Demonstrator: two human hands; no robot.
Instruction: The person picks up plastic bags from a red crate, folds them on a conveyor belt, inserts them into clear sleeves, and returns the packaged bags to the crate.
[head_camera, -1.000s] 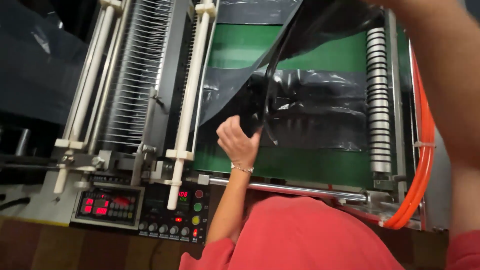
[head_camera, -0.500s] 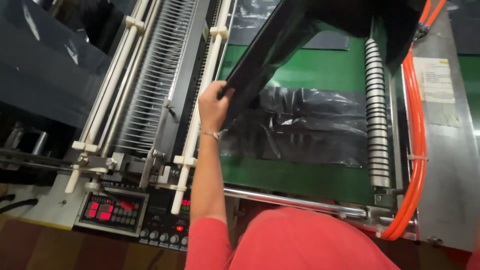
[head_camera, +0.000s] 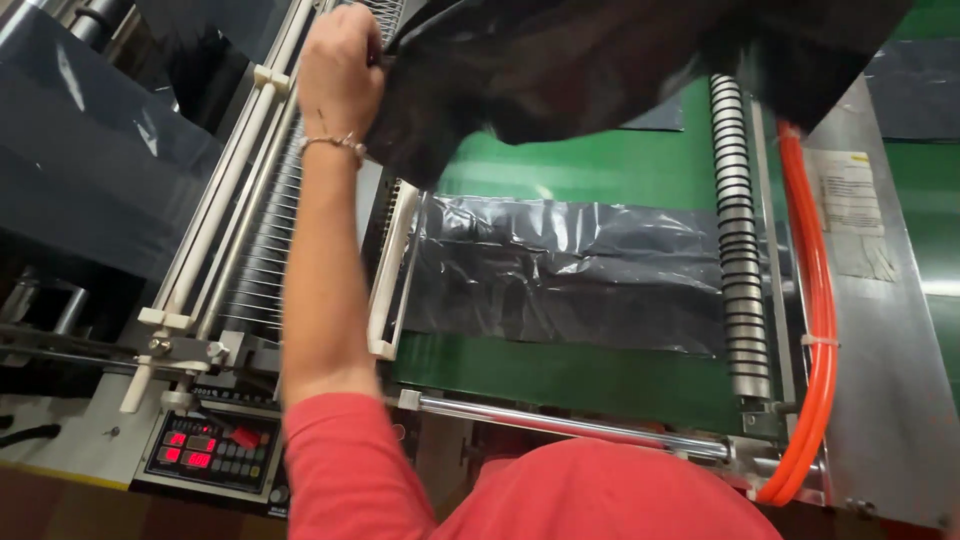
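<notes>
Seen from above, a person in a red short-sleeved top stood at a plastic-bag-making machine. Their left hand (head_camera: 340, 70), with a thin beaded bracelet (head_camera: 335, 143) at the wrist, was raised near the far left of the machine bed and clenched around the edge of a bundle of glossy black plastic film (head_camera: 620, 60). That bundle hung lifted in the air across the far edge of the machine, above the flat green conveyor belt (head_camera: 600, 165), sagging in soft folds from the grip towards the right. The right hand was out of the picture, so its state could not be told.

Below the lifted bundle, a flat stack of crinkled black plastic bags (head_camera: 570, 275) lay on the green belt, spanning from the left side of the belt to the ribbed grey metal roller (head_camera: 740, 260) that ran along the belt's right side. Just right of the roller, a bunch of bright orange hoses (head_camera: 815, 330) curved down the machine's right edge beside a grey metal panel (head_camera: 890, 350). Left of the belt, white plastic rails (head_camera: 215, 230) and a row of thin metal rods (head_camera: 262, 250) ran away from the viewer. At the near left corner sat a dark control panel with red lit digits (head_camera: 205, 450). A shiny steel bar (head_camera: 560, 425) crossed the near edge of the belt.
</notes>
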